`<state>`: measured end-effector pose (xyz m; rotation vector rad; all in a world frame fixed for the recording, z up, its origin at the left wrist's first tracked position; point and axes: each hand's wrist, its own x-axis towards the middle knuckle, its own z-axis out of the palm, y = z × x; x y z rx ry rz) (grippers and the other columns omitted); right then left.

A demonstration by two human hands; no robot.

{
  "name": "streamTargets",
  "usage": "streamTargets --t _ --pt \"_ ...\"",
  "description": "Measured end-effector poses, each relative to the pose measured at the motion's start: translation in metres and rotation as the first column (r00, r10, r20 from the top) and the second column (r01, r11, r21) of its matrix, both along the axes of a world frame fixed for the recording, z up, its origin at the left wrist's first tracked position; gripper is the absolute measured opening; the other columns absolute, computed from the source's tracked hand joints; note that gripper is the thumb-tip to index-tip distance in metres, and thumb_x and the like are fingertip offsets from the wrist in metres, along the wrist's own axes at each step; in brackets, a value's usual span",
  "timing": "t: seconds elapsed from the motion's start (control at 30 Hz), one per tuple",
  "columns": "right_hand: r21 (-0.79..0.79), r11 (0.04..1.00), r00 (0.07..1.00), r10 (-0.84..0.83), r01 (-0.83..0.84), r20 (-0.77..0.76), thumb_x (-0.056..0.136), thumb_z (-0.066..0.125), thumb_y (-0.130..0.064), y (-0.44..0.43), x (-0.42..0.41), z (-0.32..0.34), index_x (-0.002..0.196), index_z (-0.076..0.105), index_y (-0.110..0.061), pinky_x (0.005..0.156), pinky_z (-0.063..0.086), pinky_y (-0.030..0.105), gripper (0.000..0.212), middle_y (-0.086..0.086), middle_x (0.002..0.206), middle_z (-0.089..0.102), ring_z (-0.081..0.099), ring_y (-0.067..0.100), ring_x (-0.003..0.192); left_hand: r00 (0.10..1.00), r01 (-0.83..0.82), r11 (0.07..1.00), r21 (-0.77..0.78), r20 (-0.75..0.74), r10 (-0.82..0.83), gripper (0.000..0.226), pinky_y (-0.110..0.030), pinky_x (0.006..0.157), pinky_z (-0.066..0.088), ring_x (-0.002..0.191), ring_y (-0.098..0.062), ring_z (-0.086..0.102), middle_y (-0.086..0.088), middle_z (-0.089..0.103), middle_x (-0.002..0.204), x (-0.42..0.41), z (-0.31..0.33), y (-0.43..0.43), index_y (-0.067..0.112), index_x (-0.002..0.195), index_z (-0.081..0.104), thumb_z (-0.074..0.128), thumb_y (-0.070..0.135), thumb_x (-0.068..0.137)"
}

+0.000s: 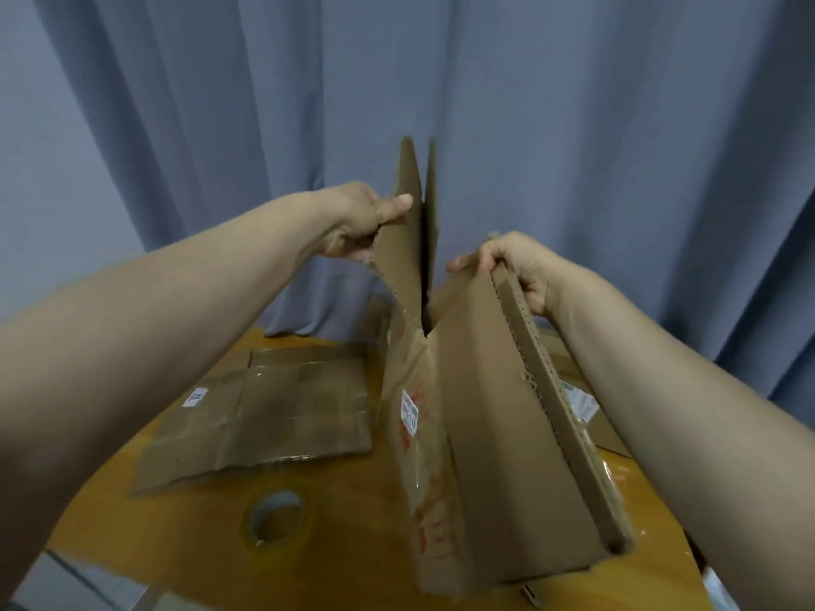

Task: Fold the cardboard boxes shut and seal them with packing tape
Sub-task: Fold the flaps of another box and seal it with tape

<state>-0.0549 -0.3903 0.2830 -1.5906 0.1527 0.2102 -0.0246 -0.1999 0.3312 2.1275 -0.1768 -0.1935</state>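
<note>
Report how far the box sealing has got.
Done: nothing looks sealed yet. In hand: the left hand and right hand hold one cardboard box up by its open flaps. Left: closing and taping it. The packing tape roll lies on the table, and a flattened box waits beyond it.

Light's soft and flat, a bit on the dim side, with a cool bluish cast off the curtain [573, 125]. No hard shadows, just a faint dark edge under the flattened cardboard [273, 412] on the table [353, 544]. Clear tape on the cardboard box [485, 412] catches some sheen. The whole frame is mushy (label text unreadable) and the tape roll [275, 515] is smeared. The left forearm [132, 346] and right forearm [683, 434] balloon and fuzz out toward the lower corners, classic wide-angle stretch.
</note>
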Motion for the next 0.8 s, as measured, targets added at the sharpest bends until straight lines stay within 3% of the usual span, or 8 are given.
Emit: streamTargets --t 0.07,0.17,0.23,0.33,0.4,0.5,0.63,0.8 --pt "-0.075 0.996 0.999 -0.052 0.050 -0.016 0.082 0.037 0.002 -0.011 -0.004 -0.007 0.098 0.066 0.000 0.061 0.053 0.023 0.033 0.015 0.091 0.063 0.058 0.025 0.073 1.000 -0.022 1.000 0.011 0.014 0.022 0.038 -0.026 0.055 0.056 0.062 -0.016 0.061 -0.012 0.061 0.079 -0.001 -0.007 0.002 0.004 0.086 0.059 0.047 0.039 0.098" --pt "-0.243 0.966 0.995 -0.099 0.092 -0.017 0.085 0.047 0.002 -0.027 -0.008 -0.016 0.082 0.067 -0.008 0.077 0.049 0.034 0.023 0.011 0.085 0.064 0.057 0.025 0.071 0.991 -0.088 0.986 0.141 0.111 0.073 0.040 -0.012 0.030 0.030 0.024 -0.005 0.038 -0.002 0.044 0.043 -0.005 -0.013 0.012 0.009 0.061 0.042 0.054 0.024 0.097" --pt "-0.318 0.940 0.991 -0.133 0.121 -0.016 0.086 0.049 0.005 -0.039 -0.008 -0.020 0.081 0.066 -0.008 0.077 0.050 0.037 0.022 0.010 0.082 0.064 0.058 0.022 0.068 0.987 -0.111 0.976 0.189 0.137 0.086 0.039 -0.013 0.031 0.031 0.025 -0.006 0.038 -0.006 0.042 0.048 -0.003 -0.013 0.023 0.009 0.061 0.041 0.058 0.020 0.094" --pt "-0.405 0.897 0.979 -0.201 0.175 -0.023 0.085 0.048 0.006 -0.055 -0.007 -0.018 0.085 0.067 -0.006 0.071 0.049 0.035 0.022 0.015 0.086 0.062 0.055 0.028 0.071 0.988 -0.108 0.969 0.222 0.134 0.079 0.020 -0.026 0.052 0.042 0.053 -0.021 0.050 -0.014 0.050 0.071 -0.007 -0.005 0.037 0.007 0.079 0.052 0.062 0.020 0.091" --pt "-0.451 0.873 0.975 -0.222 0.186 -0.027 0.086 0.048 0.005 -0.063 -0.007 -0.012 0.079 0.065 -0.007 0.057 0.051 0.030 0.022 0.015 0.083 0.060 0.053 0.028 0.065 0.985 -0.113 0.957 0.266 0.160 0.071 0.017 -0.030 0.057 0.041 0.060 -0.024 0.050 -0.015 0.050 0.072 -0.010 0.001 0.045 0.009 0.079 0.053 0.063 0.017 0.089" --pt "-0.484 0.853 0.973 -0.232 0.197 -0.013 0.087 0.046 0.004 -0.069 -0.010 0.005 0.076 0.064 -0.007 0.040 0.048 0.022 0.024 0.013 0.067 0.062 0.053 0.025 0.060 0.980 -0.103 0.921 0.375 0.195 0.031 0.019 -0.027 0.052 0.038 0.056 -0.023 0.046 -0.014 0.048 0.068 -0.015 0.012 0.054 0.006 0.074 0.053 0.065 0.016 0.087" --pt "-0.487 0.855 0.974 -0.223 0.175 -0.043 0.086 0.045 0.003 -0.074 -0.013 0.029 0.071 0.071 -0.003 0.042 0.051 0.019 0.031 0.010 0.065 0.069 0.061 0.021 0.061 0.983 -0.085 0.894 0.440 0.184 0.003 0.021 -0.024 0.047 0.035 0.048 -0.021 0.042 -0.011 0.046 0.063 -0.024 0.027 0.057 0.006 0.073 0.055 0.067 0.018 0.085" --pt "-0.603 0.779 0.965 -0.254 0.170 -0.056 0.087 0.044 0.004 -0.077 -0.022 0.031 0.077 0.058 0.002 0.032 0.045 0.018 0.018 0.015 0.060 0.062 0.058 0.025 0.048 0.992 -0.010 0.884 0.468 0.118 -0.051 0.033 -0.020 0.039 0.029 0.036 -0.014 0.036 -0.006 0.041 0.050 -0.032 0.021 0.050 0.010 0.059 0.047 0.065 0.016 0.085"
